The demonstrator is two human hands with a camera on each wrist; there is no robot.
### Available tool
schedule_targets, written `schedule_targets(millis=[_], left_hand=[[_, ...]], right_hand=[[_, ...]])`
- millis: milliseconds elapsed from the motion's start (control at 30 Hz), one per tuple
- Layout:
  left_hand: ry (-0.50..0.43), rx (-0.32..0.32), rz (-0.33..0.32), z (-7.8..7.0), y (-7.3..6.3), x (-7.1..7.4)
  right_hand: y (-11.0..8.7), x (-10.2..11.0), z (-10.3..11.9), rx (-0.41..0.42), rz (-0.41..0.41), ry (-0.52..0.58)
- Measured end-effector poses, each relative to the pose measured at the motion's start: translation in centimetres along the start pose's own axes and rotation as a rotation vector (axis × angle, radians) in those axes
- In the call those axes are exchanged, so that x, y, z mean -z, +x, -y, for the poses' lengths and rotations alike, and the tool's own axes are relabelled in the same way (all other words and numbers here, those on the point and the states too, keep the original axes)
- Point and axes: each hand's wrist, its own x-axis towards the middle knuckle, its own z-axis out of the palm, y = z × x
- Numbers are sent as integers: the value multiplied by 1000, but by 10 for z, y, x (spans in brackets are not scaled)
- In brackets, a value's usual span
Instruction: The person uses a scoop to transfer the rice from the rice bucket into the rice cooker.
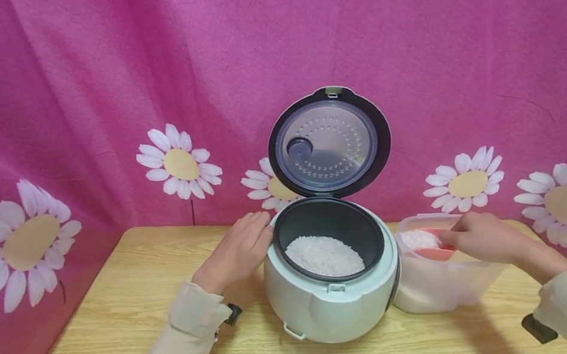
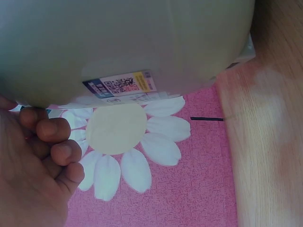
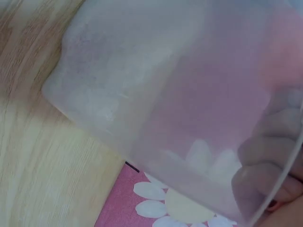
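One open rice cooker (image 1: pixel 320 318) holds rice (image 1: pixel 325 257), the left hand (image 1: pixel 236 250) resting loosely bent fingers (image 2: pixel 53 128) at nine o'clock, while at three the right hand (image 1: pixel 489 237) pinches a red scoop (image 1: pixel 434 254) inside the tub (image 1: pixel 442 287), seemingly scooping, with a level lift apparently called for.

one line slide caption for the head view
Left hand at an open rice cooker, right hand holding a red scoop inside a translucent container.
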Motion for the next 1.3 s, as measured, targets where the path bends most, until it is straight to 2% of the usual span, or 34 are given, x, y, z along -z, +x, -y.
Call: schedule_targets(millis=[467, 967, 1300], left_hand=[[-14, 32, 14, -2, -2, 0], [15, -9, -16, 0, -1, -1], [33, -31, -26, 0, 0, 0]], right_hand=[[-8, 10, -9, -59, -54, 20], [-16, 20, -19, -86, -65, 78], [-20, 25, -10, -92, -100, 81]])
